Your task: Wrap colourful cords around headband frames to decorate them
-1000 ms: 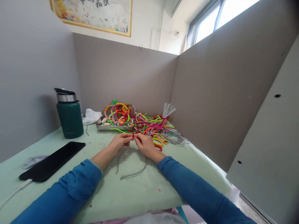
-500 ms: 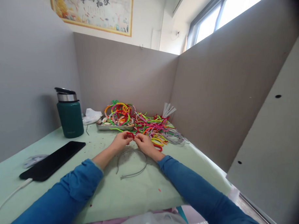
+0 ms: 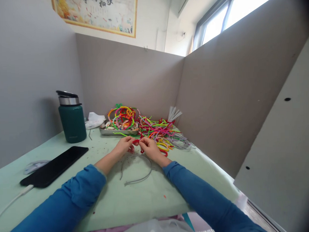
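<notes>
Between my two hands, at the middle of the table, is a short red pipe cleaner [image 3: 135,142], bent over on itself. My left hand [image 3: 125,145] pinches it from the left with the fingertips. From the other side my right hand [image 3: 148,146] grips it between thumb and forefinger; a small red end shows below those fingers. Just nearer to me a bare grey headband [image 3: 138,180] lies flat on the green tablecloth, touched by neither hand. Beyond my hands spreads a heap of coloured pipe cleaners [image 3: 157,127].
Behind my hands stands a metal tray [image 3: 119,132] with colourful wrapped headbands [image 3: 122,117]. Grey headbands [image 3: 182,142] lie at the right, near white strips [image 3: 174,114]. On the left are a green bottle [image 3: 72,123], a phone [image 3: 55,167] on a cable, and crumpled tissue [image 3: 95,120]. Grey partitions enclose the table.
The red pipe cleaner has turned and is folded more between my fingertips; a red end now shows under my right fingers. My arms and the headband have stayed in place.
</notes>
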Available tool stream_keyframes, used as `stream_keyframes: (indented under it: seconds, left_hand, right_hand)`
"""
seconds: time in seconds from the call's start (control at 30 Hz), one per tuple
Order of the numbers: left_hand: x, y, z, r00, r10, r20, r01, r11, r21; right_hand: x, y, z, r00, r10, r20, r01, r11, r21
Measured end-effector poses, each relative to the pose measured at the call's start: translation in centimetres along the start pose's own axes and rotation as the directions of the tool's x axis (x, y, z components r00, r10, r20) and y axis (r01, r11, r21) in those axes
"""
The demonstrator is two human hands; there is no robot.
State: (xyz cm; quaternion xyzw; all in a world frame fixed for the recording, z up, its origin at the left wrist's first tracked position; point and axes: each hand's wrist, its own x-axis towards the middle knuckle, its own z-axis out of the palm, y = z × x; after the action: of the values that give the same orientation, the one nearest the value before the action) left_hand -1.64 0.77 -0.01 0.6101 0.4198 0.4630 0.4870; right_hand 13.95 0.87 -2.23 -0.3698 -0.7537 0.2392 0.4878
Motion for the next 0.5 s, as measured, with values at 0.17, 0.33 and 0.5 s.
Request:
stream_keyframes:
  seconds: [0.17, 0.33, 0.5]
  left_hand:
    - [-0.23, -0.28, -0.2, 0.98, -0.142, 0.14, 0.149, 0.988, -0.042]
    - [-0.36, -0.08, -0.34, 0.994, -0.051, 0.1, 0.056, 0.997, -0.045]
    - [-0.37, 0.26, -0.27, 0.995, -0.019, 0.101, 0.016, 0.999, 0.033]
  right_hand:
    - [-0.53, -0.54, -0.36, 0.987, -0.156, -0.046, 0.137, 0.947, -0.291]
    - [-0.58, -0.59, -0.37, 0.981, -0.187, -0.045, 0.154, 0.905, -0.396]
    - [-0.67, -0.66, -0.31, 0.981, -0.191, -0.039, 0.154, 0.881, -0.447]
